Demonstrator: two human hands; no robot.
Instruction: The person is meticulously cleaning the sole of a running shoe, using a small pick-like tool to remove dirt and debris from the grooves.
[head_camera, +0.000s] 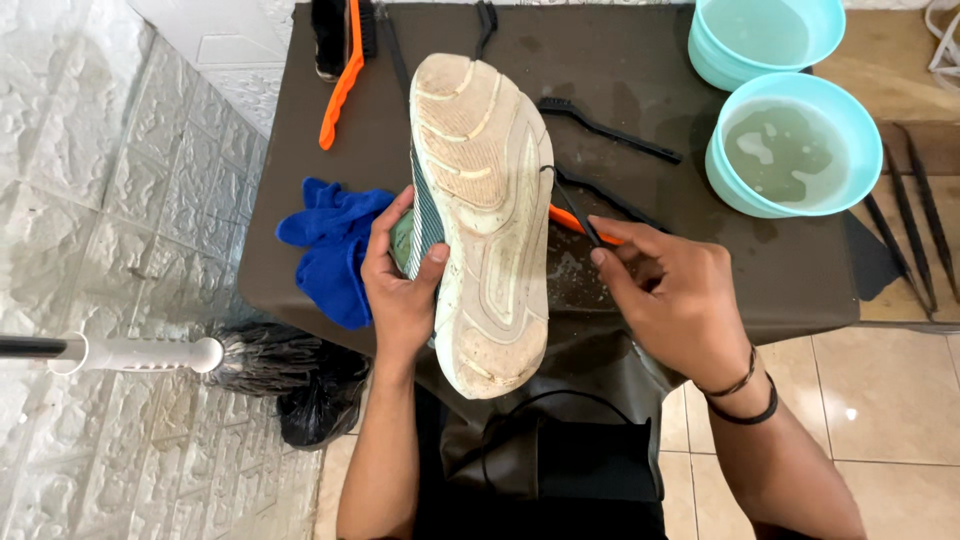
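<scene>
A dark brown mat (700, 250) covers a small table, with pale tiles on the floor to the right and a white embossed surface to the left. Over the mat's near edge the left hand (400, 290) grips a shoe (480, 220) by its side, fingers wrapped around the teal upper and thumb pressed on the edge of the sole, so the dirty cream sole faces up and the shoe points away from the person. The right hand (675, 300) is closed in a pinch on a thin black pick (575, 212), whose tip touches the right edge of the sole about midway along. A blue cloth (330, 250) lies bunched on the mat just left of the shoe. Two light blue bowls (790, 150) of cloudy water stand at the far right of the mat, one behind the other. An orange-handled brush (340, 85) lies at the far left, and a slim black brush (610, 128) rests between the shoe and the bowls. A broom (200, 355) with a white handle lies on the floor at the left.
</scene>
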